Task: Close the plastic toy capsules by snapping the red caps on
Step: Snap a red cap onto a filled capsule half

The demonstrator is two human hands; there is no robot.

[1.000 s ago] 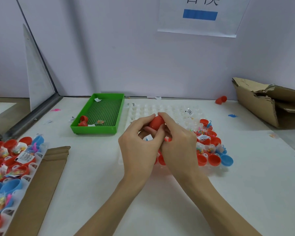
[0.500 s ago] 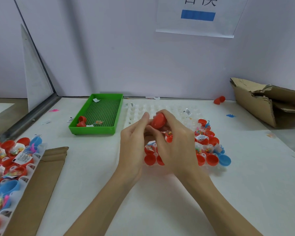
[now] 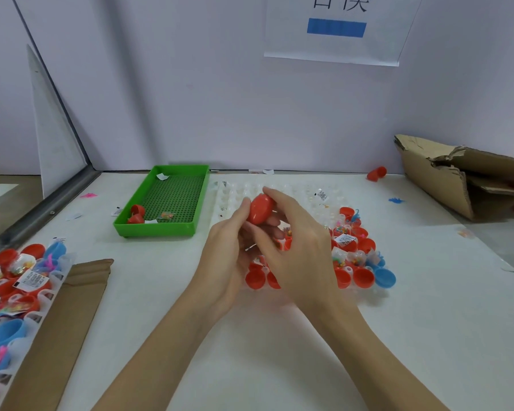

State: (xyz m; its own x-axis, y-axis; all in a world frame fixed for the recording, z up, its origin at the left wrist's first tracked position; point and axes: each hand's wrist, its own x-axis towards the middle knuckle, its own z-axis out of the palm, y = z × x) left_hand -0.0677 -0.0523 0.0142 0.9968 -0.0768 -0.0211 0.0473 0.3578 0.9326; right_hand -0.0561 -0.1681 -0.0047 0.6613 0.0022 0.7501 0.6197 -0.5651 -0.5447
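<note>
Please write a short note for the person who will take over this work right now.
Both hands hold one red capsule above the clear tray: left hand from the left, right hand from above. Whether it is fully snapped, I cannot tell. Open red capsules with toys remain in the tray's near rows. A second tray at left also waits.

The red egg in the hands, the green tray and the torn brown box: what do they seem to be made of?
Red egg: looks like smooth, glossy plastic, with a soft highlight on its shell. Green tray: probably rigid moulded plastic, evenly coloured with a gridded floor and slightly shiny walls. Brown box: corrugated cardboard, matt, with ragged torn edges and creased flaps.
</note>
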